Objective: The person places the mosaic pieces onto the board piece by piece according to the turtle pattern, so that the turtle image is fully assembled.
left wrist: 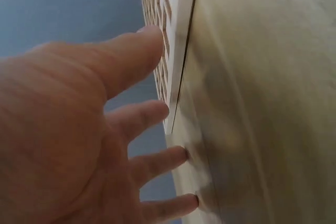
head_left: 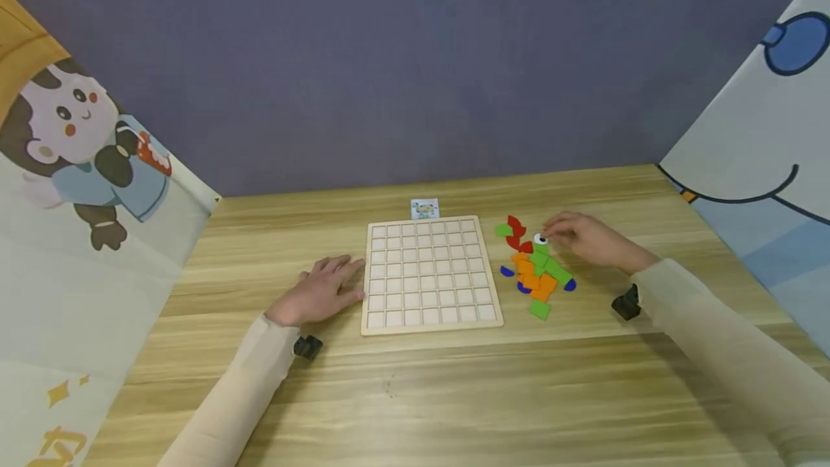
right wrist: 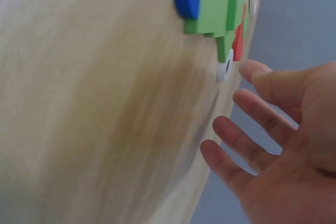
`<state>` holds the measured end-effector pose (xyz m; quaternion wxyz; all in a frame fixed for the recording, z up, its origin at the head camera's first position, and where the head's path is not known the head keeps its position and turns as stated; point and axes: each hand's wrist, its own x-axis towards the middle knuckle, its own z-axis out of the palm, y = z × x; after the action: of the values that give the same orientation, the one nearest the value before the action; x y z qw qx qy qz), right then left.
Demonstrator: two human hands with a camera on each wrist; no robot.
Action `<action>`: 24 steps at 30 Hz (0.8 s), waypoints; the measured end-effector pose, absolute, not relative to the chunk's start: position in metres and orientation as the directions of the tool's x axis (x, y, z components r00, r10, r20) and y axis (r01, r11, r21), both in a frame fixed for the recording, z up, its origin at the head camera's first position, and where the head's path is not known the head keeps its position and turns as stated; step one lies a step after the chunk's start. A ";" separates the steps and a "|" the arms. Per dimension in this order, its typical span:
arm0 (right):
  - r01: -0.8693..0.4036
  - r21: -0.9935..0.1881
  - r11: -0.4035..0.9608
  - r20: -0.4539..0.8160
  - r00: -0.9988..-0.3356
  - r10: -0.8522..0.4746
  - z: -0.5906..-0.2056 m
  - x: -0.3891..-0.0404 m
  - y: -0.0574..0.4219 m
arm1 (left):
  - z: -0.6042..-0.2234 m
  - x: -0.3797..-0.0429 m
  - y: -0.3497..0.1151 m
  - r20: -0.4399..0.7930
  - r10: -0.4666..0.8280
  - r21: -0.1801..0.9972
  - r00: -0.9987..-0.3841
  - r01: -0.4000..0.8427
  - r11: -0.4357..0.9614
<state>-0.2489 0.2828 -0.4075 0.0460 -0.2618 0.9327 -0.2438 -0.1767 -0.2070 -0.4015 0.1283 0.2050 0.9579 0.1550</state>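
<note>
Coloured pieces (head_left: 540, 261) lie clustered on the table (head_left: 454, 395), right of the gridded board (head_left: 431, 274). Your right hand (head_left: 583, 238), fingers relaxed and grasping nothing, reaches just beside the white eye piece (head_left: 539, 238). Your left hand (head_left: 318, 290), empty with fingers spread, rests by the board's left edge; a picture card (head_left: 424, 208) lies beyond.

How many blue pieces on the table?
3 visible: a left blue piece nearest the grid board, a middle blue piece beside orange pieces, and a right blue piece beside a green piece. More may be hidden under the others.
</note>
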 end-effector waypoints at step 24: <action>-0.304 -0.505 0.808 -0.035 -0.928 -0.371 -0.419 -0.279 0.279 | -0.407 -0.175 -0.204 -0.188 0.440 0.338 -0.878 0.363 0.869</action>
<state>-0.2795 0.2792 -0.4191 0.0662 -0.1780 0.9484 -0.2537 -0.1746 -0.2040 -0.4068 0.1307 0.2095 0.9577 0.1477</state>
